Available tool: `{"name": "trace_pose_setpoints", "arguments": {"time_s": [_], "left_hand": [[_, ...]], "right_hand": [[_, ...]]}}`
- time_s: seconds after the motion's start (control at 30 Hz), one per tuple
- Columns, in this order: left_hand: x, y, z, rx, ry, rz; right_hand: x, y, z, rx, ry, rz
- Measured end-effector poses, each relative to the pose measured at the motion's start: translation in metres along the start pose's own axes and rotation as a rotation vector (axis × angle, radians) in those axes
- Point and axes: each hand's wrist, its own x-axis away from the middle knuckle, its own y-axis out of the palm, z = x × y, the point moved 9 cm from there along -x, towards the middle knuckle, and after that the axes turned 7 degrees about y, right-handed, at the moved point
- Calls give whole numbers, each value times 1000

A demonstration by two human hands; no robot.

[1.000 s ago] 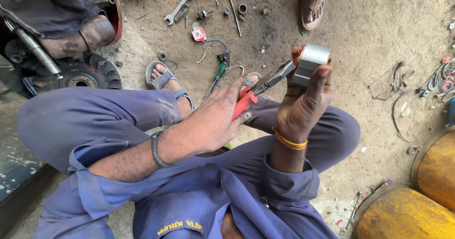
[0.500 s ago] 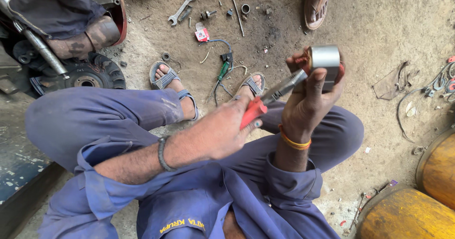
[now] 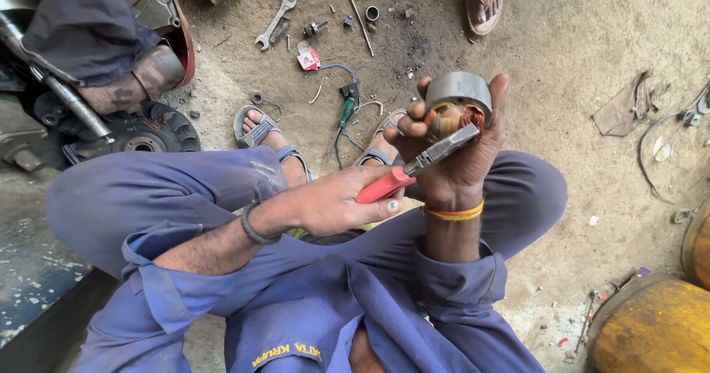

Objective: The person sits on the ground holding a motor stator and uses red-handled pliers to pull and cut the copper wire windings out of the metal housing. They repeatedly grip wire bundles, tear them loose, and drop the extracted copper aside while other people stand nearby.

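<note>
Since a second ago the right hand has lifted the grey metal cylinder [image 3: 458,92] higher and tipped its open end toward the person, so the coppery windings inside now show; the pliers' nose, which lay beside the part, now rests at that opening. By my judgement the work has moved from lining up the tool to picking at the windings.

Going left to right: at nine o'clock a dark engine casing [image 3: 133,132] lies on the dirt floor [image 3: 577,40] beside a co-worker's clothed leg. At eleven o'clock a spanner [image 3: 274,21] lies among small bolts, with a green-handled screwdriver [image 3: 345,112] just below, between the person's two sandalled feet.

The left hand [image 3: 336,206], near the centre, is closed around the red handles of the pliers [image 3: 414,166], thumb on top; the steel nose points to one o'clock and touches the rim of the cylinder. Whether the nose pinches a wire I cannot tell.

The right hand [image 3: 455,158], a yellow band on its wrist, is wrapped round the cylinder from below, fingers curled up both sides, holding it upright over the knees.

At five o'clock a yellow drum [image 3: 651,328] stands at the edge.
</note>
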Motion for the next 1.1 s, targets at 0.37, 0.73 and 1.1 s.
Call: {"name": "trace_pose_setpoints", "arguments": {"time_s": [0.37,0.73,1.1], "left_hand": [[4,-4,10,-269,140,44],[-2,40,-11,899,10,-230],[12,52,13,1252,-117,-395]], "right_hand": [[27,-8,-40,480,-139,115],[2,6,10,-104,100,-121],[8,25,-1,-25,96,-211]]}}
